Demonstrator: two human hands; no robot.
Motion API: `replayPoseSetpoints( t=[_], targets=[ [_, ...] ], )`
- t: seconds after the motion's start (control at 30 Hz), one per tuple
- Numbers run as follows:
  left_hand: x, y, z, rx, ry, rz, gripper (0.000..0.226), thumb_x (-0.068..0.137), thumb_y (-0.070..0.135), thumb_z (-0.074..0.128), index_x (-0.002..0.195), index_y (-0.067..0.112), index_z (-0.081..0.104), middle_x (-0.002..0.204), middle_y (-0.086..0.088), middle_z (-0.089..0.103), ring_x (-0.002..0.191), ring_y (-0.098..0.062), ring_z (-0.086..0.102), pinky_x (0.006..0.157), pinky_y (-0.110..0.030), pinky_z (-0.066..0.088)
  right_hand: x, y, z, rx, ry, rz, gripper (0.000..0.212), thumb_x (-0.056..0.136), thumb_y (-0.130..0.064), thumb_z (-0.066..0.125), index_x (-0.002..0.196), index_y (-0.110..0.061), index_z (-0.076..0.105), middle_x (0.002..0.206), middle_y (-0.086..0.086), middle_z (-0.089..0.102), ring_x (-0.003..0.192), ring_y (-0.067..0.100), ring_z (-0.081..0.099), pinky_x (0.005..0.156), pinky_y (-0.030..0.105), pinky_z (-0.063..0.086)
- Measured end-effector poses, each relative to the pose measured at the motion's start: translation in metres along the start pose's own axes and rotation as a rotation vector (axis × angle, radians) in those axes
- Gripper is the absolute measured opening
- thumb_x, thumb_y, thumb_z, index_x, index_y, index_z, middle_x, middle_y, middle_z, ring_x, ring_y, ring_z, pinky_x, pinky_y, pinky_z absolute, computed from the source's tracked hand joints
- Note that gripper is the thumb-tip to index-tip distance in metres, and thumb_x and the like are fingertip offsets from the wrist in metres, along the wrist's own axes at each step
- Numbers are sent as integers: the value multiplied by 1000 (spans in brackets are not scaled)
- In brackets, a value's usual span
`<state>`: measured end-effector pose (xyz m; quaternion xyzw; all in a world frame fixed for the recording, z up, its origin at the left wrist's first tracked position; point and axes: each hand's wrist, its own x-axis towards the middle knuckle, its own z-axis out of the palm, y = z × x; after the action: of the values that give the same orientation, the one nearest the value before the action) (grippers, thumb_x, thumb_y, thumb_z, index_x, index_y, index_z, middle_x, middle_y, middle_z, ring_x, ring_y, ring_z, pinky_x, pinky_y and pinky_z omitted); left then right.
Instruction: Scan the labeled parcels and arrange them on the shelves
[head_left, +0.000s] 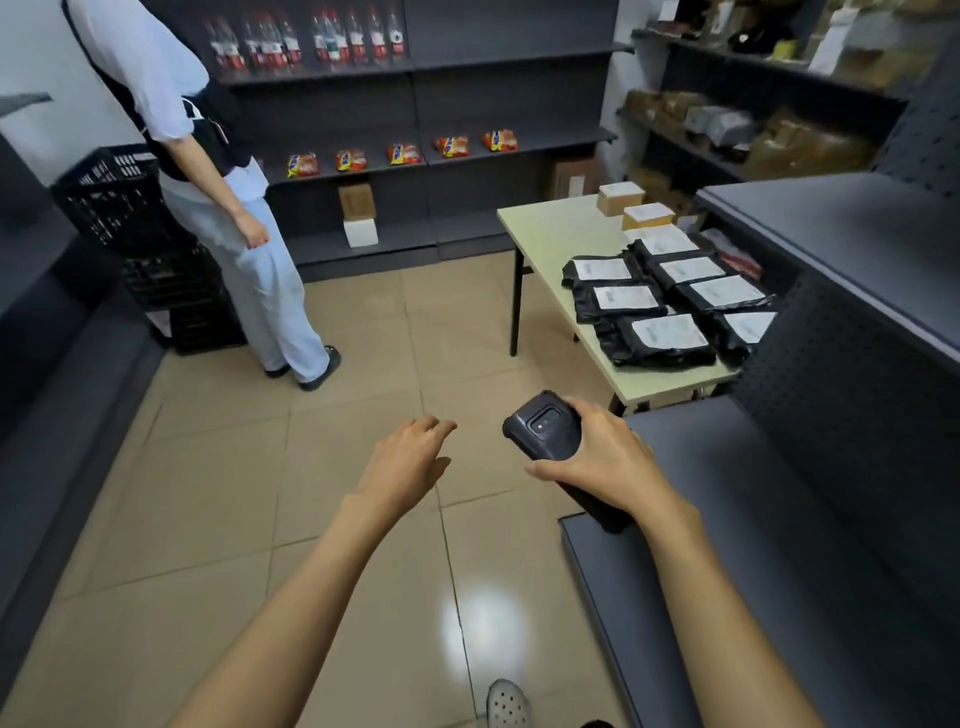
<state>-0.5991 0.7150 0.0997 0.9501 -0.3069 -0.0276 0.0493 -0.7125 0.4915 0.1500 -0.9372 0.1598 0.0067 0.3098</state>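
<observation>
Both forearms reach forward over the tiled floor (332, 457). The right hand (605, 457) grips a black handheld scanner (545, 428) from above: the thumb lies along its near side, the other fingers curl over its far side, and the head of the device with its small lens sticks out to the left of the fingers. The handle goes down under the palm, and its lower end is close to the corner of a dark grey shelf (727, 545); I cannot tell if it touches there. The left hand (410, 460) is just beside the scanner, to its left, apart from it. Its fingers are loosely stretched forward, a little spread, and hold nothing.

Beyond the right fingers, further away and to the right, stands a pale table (550, 234). On it lie the black parcels (657, 338), each with a white label on top, in two rows that overlap a little. Behind them are two small cardboard boxes (634, 205), also labeled.

Far beyond the left fingers, another person (218, 208) in light clothes stands beside stacked black crates (130, 218). The back shelves (467, 145) carry a row of bottles (306, 44) above and orange snack packets (402, 154) lower.
</observation>
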Motion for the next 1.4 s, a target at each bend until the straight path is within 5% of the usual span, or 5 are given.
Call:
replayPoseSetpoints(
  t=[0.3, 0.5, 0.73, 0.97, 1.4],
  targets=[
    [185, -75, -8, -21, -24, 19, 52, 90, 7, 49, 141, 18, 46, 130, -5, 56, 116, -28, 51, 85, -43, 51, 185, -13, 5, 26, -23, 22, 77, 50, -69, 73, 116, -35, 53, 108, -13, 61, 95, 13, 60, 82, 41, 54],
    [352, -114, -6, -6, -24, 181, 50, 92, 9, 49, 141, 18, 46, 132, -4, 55, 117, -28, 52, 87, -40, 50, 302, -5, -3, 15, 40, 157, 78, 60, -60, 81, 127, -33, 52, 116, -11, 59, 103, 15, 59, 77, 34, 47],
    [550, -129, -25, 25, -69, 389, 49, 93, 8, 46, 141, 18, 46, 127, -6, 56, 117, -29, 51, 82, -41, 48, 439, -1, -31, 77, 221, 407, 85, 55, -67, 75, 128, -32, 50, 117, -9, 60, 105, 19, 61, 86, 43, 54],
    [692, -84, 15, -42, -199, 612, 45, 93, 12, 50, 138, 14, 49, 125, -4, 55, 114, -29, 50, 90, -44, 48, 511, 44, -36, 101, 227, 663, 77, 63, -60, 80, 127, -30, 50, 115, -7, 60, 98, 19, 60, 81, 40, 54],
    [918, 65, 44, -11, -287, 820, 48, 95, 11, 46, 142, 19, 45, 137, -2, 49, 123, -25, 46, 87, -41, 50, 679, 176, -133, 91, 273, 856, 101, 71, -65, 76, 152, -23, 30, 138, -4, 50, 122, 22, 55, 85, 38, 51]
  ],
)
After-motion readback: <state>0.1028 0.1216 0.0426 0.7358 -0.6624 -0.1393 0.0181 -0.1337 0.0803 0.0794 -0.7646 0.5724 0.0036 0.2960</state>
